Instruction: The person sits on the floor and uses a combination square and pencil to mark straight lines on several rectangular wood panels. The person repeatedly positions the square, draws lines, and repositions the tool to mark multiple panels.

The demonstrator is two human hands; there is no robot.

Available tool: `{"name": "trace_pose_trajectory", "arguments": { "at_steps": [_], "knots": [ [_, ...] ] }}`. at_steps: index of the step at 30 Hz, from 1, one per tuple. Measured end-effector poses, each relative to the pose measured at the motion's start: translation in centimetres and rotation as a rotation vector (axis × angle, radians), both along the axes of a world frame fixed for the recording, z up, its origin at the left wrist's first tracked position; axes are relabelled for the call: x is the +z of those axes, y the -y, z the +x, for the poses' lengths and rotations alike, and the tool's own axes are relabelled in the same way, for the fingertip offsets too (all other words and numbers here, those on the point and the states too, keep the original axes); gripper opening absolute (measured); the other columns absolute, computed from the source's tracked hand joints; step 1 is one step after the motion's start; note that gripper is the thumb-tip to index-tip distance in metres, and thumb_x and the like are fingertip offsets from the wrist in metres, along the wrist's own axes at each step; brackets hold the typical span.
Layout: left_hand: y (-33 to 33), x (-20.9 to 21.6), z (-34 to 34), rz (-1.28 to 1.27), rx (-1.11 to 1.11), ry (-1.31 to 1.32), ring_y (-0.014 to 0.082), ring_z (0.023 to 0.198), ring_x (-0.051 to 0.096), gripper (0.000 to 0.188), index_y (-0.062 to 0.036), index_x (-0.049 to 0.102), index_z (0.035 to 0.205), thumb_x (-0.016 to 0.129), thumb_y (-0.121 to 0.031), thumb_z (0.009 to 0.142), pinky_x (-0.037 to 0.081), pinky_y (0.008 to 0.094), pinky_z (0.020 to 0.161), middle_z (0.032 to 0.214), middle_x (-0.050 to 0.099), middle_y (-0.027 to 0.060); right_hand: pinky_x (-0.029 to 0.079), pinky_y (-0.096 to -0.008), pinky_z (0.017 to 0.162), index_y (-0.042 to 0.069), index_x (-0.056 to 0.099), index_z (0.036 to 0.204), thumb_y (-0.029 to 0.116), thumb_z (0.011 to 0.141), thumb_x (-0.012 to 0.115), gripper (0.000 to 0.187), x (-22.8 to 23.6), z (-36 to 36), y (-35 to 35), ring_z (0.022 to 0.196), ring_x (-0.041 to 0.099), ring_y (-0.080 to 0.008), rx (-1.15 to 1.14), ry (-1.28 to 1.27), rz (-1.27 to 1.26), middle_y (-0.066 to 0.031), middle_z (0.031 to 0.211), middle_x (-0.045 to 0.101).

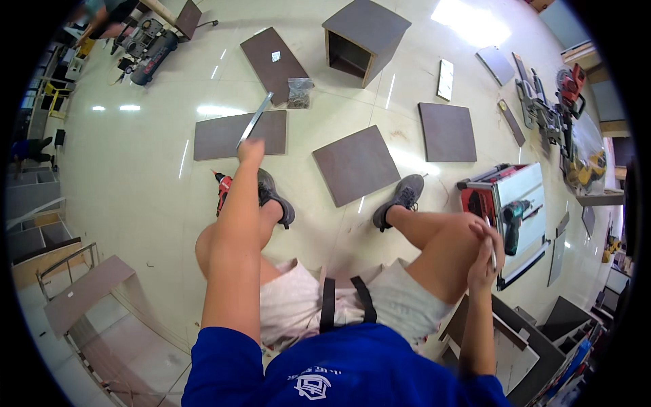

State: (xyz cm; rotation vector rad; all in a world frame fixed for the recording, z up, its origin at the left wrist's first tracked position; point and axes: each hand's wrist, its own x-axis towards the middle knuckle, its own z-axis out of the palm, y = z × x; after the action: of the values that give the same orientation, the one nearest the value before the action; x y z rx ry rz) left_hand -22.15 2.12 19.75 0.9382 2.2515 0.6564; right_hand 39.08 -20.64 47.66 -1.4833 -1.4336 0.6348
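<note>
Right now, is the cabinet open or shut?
Open. The cabinet shows a dark hollow inside, with no door across the opening.

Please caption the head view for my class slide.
Left hand holding a metal strip, brown boards lying on the glossy floor, right hand at the knee.

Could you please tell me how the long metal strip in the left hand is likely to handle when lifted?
The metal strip is probably stiff, as it looks straight where it extends beyond the left hand, which grips it near one end. Being narrow, it is likely fairly light. Its shiny surface suggests it may be somewhat slippery.
</note>
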Motion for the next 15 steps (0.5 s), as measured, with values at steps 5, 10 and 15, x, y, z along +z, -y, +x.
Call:
{"name": "trace_pose_trajectory", "arguments": {
  "at_steps": [5,10,15],
  "knots": [
    [0.0,-8.1,6.0,-0.41,0.313,0.31,0.0361,0.095,0.07,0.071,0.001,0.052,0.134,0.078,-0.041,0.083,0.059,0.0479,0.074,0.123,0.064,0.0195,0.042,-0.0515,0.109,-0.004,0.061,0.118,0.037,0.109,0.035,0.049,-0.2,1.6,0.0,0.108,0.065,-0.0381,-0.082,0.326,-0.005,-0.0236,0.117,0.067],
    [-2.5,-15.4,4.3,-0.478,0.402,-0.223,0.0408,0.132,0.051,0.104,0.0012,0.028,0.149,0.08,-0.054,0.079,0.047,0.0597,0.101,0.144,0.047,0.0302,0.037,-0.0503,0.11,-0.001,0.06,0.105,0.042,0.106,0.031,0.052,-1.7,3.9,1.4,0.122,0.053,-0.0339,-0.176,0.053,-0.185,-0.0204,0.11,0.063],
    [-3.9,-20.6,1.7,-0.398,0.172,-0.525,0.044,0.134,0.047,0.105,0.0055,0.034,0.145,0.079,-0.06,0.077,0.043,0.0537,0.108,0.143,0.047,0.0313,0.044,-0.0567,0.102,0.009,0.05,0.115,0.031,0.103,0.046,0.025,-0.7,-0.5,-6.2,0.103,0.06,-0.0302,0.003,0.013,-0.148,-0.0127,0.092,0.064]
  ]
}}
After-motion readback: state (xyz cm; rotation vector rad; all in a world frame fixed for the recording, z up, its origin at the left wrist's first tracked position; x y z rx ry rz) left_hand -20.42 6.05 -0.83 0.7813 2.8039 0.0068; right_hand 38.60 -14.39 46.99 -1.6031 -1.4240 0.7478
